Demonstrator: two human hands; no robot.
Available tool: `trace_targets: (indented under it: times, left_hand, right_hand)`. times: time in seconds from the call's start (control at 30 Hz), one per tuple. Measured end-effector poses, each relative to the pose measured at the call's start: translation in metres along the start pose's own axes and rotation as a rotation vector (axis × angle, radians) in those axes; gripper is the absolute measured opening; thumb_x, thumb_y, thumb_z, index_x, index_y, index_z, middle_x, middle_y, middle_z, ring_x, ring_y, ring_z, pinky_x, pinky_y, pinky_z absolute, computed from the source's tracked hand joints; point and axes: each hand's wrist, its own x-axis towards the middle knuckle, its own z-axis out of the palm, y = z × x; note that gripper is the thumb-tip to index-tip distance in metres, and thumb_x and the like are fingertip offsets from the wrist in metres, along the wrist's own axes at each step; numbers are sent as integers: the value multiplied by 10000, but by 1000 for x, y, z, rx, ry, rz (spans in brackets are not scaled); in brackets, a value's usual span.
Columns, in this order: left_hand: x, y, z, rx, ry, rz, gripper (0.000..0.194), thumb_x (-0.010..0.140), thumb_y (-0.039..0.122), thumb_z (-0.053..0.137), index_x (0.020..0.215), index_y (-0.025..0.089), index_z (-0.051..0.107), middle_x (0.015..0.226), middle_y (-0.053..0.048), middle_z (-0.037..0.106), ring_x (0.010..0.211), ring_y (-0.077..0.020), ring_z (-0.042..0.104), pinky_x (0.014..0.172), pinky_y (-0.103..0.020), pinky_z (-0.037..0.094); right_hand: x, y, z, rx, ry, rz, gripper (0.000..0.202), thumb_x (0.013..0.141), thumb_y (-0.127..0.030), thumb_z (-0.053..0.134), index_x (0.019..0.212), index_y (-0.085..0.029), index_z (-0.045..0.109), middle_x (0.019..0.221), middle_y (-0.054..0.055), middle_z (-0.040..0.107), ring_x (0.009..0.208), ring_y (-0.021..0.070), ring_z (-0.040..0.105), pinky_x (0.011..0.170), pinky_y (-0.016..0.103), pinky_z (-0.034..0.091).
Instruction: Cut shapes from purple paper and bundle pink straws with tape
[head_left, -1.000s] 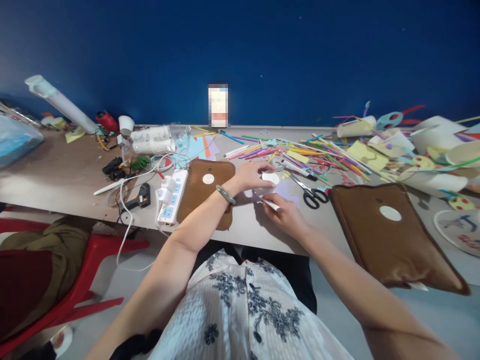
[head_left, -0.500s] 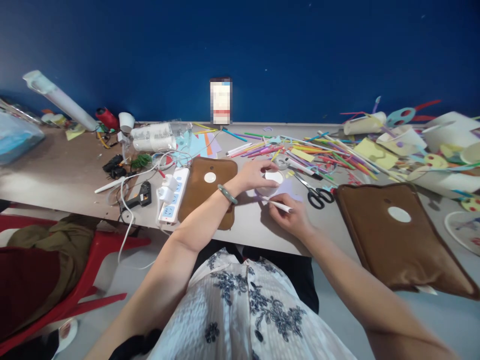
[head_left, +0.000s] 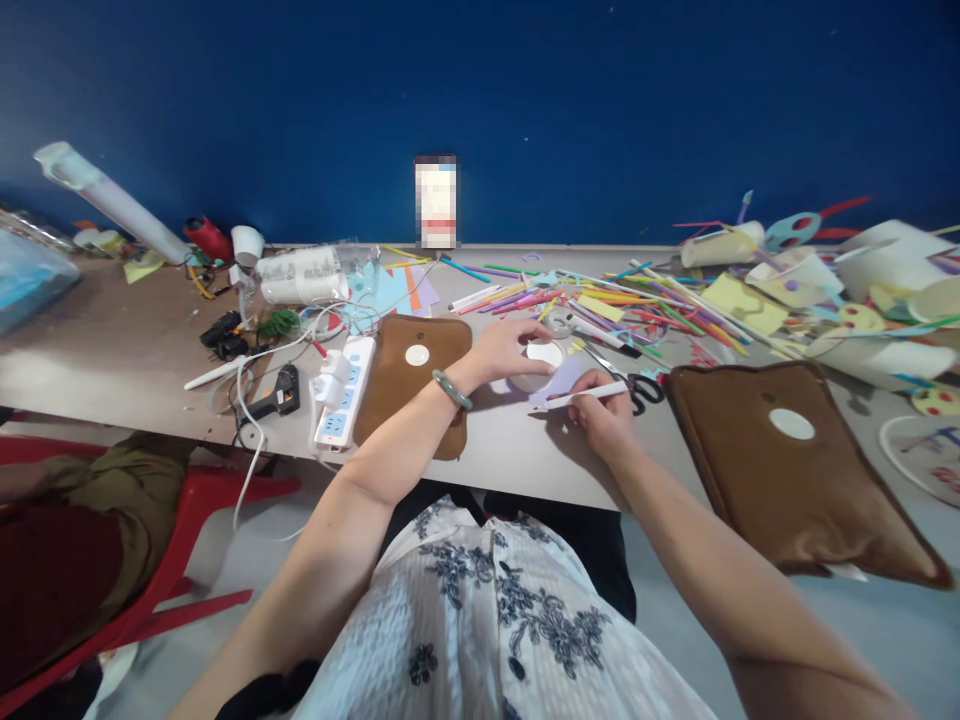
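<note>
My left hand [head_left: 506, 352] is closed around a white paper cup [head_left: 543, 353], which stands bottom up on a piece of purple paper [head_left: 568, 376]. Its thumb and fingers press on the cup from both sides. To the right, my right hand [head_left: 606, 425] grips a slim white marker [head_left: 596, 393] in a writing hold. The marker's tip points left, just in front of the cup and low over the paper's near edge; contact cannot be made out. Black-handled scissors [head_left: 645, 392] lie just beyond my right hand.
Brown cushion-like pads lie on the left [head_left: 397, 400] and right [head_left: 750, 440]. A white power strip [head_left: 349, 385] and a glue gun [head_left: 279, 392] with cords are at left. Colourful sticks [head_left: 660, 305] pile up behind. A phone [head_left: 436, 205] leans against the blue wall.
My right hand has moved right with the marker, drawing its tip away from the cup's near side. My left hand stays on the cup.
</note>
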Motion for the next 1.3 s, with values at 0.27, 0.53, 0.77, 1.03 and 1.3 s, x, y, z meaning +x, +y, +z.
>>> trace_targets:
  times: [0.27, 0.53, 0.77, 1.03, 1.3]
  left_hand:
    - [1, -2, 1, -26, 10, 8, 396, 676, 308, 777, 1035, 165, 689, 1080, -65, 707, 959, -193, 621, 909, -343, 488]
    - [-1, -1, -1, 17, 0, 9, 424, 686, 337, 765, 1064, 159, 692, 1110, -74, 708, 961, -198, 622, 896, -340, 492]
    - [0, -3, 0, 17, 0, 6, 430, 686, 346, 758, 1072, 169, 697, 1112, -68, 706, 970, -205, 614, 908, -351, 490]
    - [-1, 0, -1, 17, -4, 1, 435, 685, 306, 768, 1086, 153, 697, 1108, -72, 704, 960, -199, 608, 901, -336, 484]
    - [-1, 0, -1, 1, -11, 3, 438, 690, 316, 770, 1090, 153, 696, 1110, -78, 703, 973, -206, 616, 932, -360, 485]
  right_hand:
    - [-8, -36, 3, -41, 70, -132, 82, 849, -310, 595, 827, -234, 613, 645, 15, 673, 524, 176, 603, 548, 310, 481]
    - [-3, -32, 16, -238, 30, -293, 212, 927, -321, 533, 1038, -210, 675, 949, 106, 788, 800, 260, 758, 717, 343, 561]
    - [-1, -32, 16, -312, -30, -278, 253, 959, -336, 501, 1112, -220, 666, 971, 106, 793, 778, 277, 765, 705, 360, 562]
    - [-1, -35, 16, -346, -41, -277, 253, 958, -332, 500, 1115, -214, 659, 945, 100, 794, 671, 251, 750, 657, 343, 541]
    - [-3, -39, 9, -333, -65, -280, 248, 959, -350, 491, 1089, -222, 660, 880, 95, 783, 695, 254, 745, 646, 332, 529]
